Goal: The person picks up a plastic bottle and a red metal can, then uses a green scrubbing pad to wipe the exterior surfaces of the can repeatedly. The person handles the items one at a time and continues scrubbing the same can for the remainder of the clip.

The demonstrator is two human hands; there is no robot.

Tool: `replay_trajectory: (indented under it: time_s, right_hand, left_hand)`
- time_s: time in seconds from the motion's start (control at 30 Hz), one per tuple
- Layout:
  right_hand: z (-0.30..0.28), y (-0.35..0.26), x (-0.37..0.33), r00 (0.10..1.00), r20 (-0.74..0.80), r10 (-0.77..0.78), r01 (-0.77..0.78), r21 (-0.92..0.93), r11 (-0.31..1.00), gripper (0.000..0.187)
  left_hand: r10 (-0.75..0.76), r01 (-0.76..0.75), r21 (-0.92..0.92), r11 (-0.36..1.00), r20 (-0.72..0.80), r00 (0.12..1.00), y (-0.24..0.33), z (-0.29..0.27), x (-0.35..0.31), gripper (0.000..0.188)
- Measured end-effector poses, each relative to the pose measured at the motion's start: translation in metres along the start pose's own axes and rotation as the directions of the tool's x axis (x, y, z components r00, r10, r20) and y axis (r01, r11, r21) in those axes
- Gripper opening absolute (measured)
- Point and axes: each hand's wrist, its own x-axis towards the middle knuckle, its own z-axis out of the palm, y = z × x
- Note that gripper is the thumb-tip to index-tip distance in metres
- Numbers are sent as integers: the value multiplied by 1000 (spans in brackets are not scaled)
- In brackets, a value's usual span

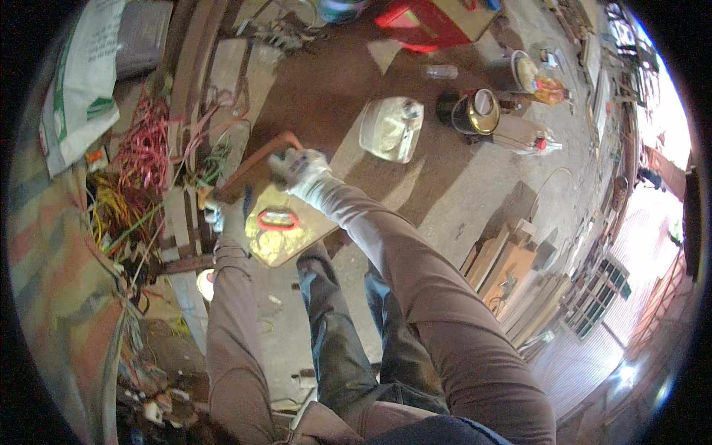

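Observation:
My gloved right hand [302,170] is closed at the bent upper end of a reddish-brown bar [256,165], which slants down toward my left hand. Part of its grip is hidden by the glove. At the bar's lower end, my left hand [213,215] is curled beside a small orange-tan piece, but blur hides exactly what it holds. Below and between both hands, a pale yellow plastic container [276,248] with a red handle [278,220] catches bright light. My legs stand just behind this container.
A whitish jug [391,130] rests on the concrete ahead. Beyond it are a black tin [475,111], clear bottles [523,136] and a red crate [426,26]. Pink strapping [147,133] and a white sack [83,89] crowd the left. Wooden boards [504,271] lie at right.

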Motion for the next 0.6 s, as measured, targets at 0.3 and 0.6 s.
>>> replay_trajectory:
  time_s: [0.3, 0.6]
  right_hand:
    - [-54, 31, 25, 963, 245, -108, 184, -315, 931, 28]
    - [-41, -8, -26, 893, -241, 381, -338, 200, 920, 34]
  left_hand:
    - [107, -101, 111, 989, -45, 993, -53, 48, 67, 119]
    - [73, -71, 151, 986, -11, 997, -58, 77, 85, 116]
